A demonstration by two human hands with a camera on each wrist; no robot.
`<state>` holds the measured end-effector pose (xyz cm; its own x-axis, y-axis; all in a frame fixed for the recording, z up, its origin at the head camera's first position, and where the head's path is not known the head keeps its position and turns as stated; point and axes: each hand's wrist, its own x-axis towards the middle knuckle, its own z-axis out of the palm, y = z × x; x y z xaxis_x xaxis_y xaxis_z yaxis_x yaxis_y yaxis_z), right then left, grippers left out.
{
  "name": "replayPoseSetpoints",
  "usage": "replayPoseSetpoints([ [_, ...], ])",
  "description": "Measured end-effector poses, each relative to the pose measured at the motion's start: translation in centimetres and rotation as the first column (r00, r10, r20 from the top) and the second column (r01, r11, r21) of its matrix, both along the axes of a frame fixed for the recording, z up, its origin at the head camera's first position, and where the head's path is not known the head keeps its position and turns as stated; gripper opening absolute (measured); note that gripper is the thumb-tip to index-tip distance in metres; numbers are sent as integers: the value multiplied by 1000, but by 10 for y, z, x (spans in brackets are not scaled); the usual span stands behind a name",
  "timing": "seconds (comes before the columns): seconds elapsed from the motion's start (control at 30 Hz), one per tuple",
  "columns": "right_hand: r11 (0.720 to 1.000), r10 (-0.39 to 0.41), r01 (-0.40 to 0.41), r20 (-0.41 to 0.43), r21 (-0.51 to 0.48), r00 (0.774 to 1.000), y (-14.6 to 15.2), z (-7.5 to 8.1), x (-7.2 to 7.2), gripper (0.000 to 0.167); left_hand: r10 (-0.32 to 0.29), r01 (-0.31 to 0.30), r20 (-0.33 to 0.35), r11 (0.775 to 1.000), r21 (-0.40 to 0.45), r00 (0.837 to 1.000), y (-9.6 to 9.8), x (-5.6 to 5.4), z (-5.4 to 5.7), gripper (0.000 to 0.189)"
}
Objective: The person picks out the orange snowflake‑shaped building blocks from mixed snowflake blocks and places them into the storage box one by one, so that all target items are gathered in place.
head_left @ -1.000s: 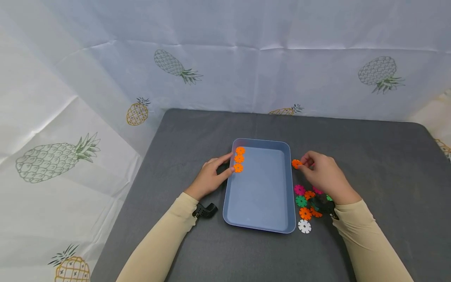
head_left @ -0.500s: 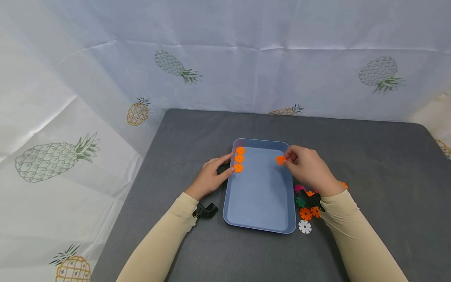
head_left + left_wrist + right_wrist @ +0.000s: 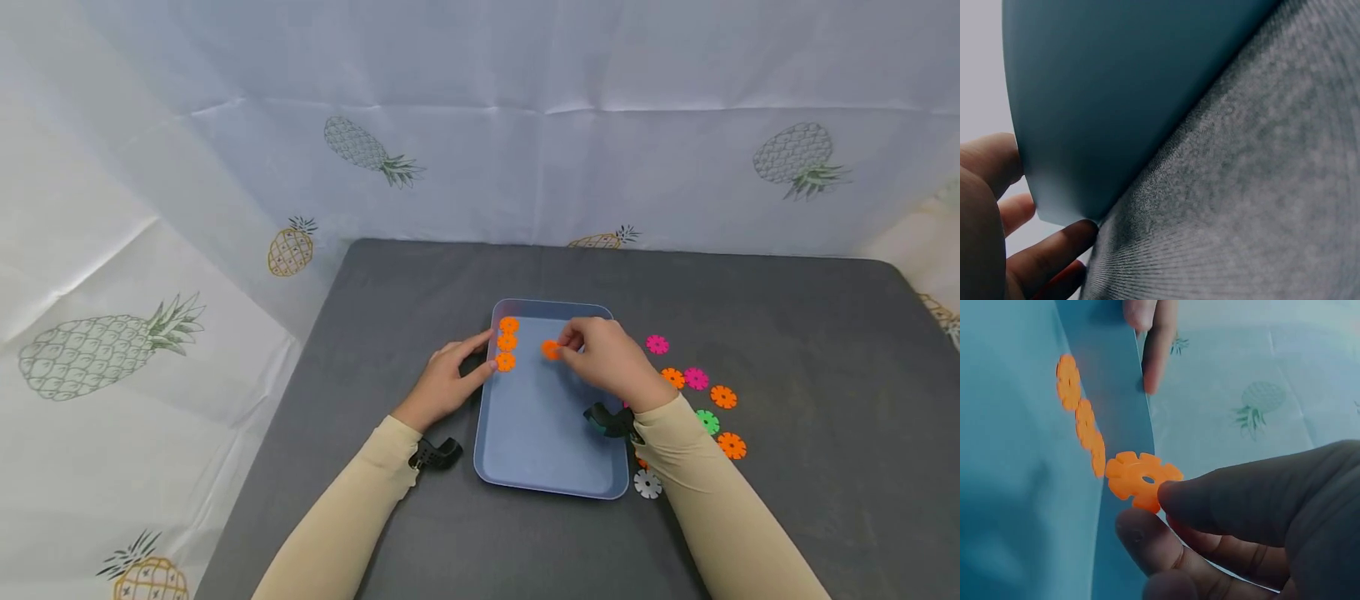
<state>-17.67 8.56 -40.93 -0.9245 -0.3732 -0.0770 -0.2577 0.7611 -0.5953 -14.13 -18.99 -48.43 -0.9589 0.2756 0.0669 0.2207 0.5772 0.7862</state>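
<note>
Against a white pineapple-printed cloth (image 3: pixel 480 183) stands the dark grey bench (image 3: pixel 420 275), its far edge meeting the cloth. Nearer the bench's left edge than its right lies a rectangular blue-grey tray (image 3: pixel 525 450), its long axis running from the bench's far edge toward the near side. The left hand (image 3: pixel 446 383) holds the tray's left wall, thumb over the rim, fingers outside. The right hand (image 3: pixel 603 358) reaches over the right wall, its fingers narrowed in a pinch. Loose notched discs (image 3: pixel 718 400), orange, pink, green and white, lie past the tray's right edge, some partly hidden. Inside, a row of three orange notched discs (image 3: pixel 507 342) follows the left wall from the far-left corner. The held disc (image 3: pixel 1130 476), orange, round and notched, with a central hole, is between the right thumb and fingers, above the tray floor and right of the row, apart from it. The left thumb is nearer the row.
</note>
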Motion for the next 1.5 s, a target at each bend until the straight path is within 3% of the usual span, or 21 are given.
replayPoseSetpoints([
  [0.33,998,62,-62,37,-22,997,-22,-6,-3,11,15,-15,-7,1000,-11,1000,-1,-3,1,60],
  [0.83,987,157,-157,11,-34,988,-43,-23,7,11,13,-13,-12,1000,13,1000,4,1,-3,58],
  [1.1,986,165,-161,80,-46,983,-48,-32,7,12,19,-19,-19,1000,19,1000,4,2,-3,57],
  [1.5,983,178,-175,53,-51,983,-56,-40,6,14,9,-8,-31,1000,16,999,0,3,0,57],
])
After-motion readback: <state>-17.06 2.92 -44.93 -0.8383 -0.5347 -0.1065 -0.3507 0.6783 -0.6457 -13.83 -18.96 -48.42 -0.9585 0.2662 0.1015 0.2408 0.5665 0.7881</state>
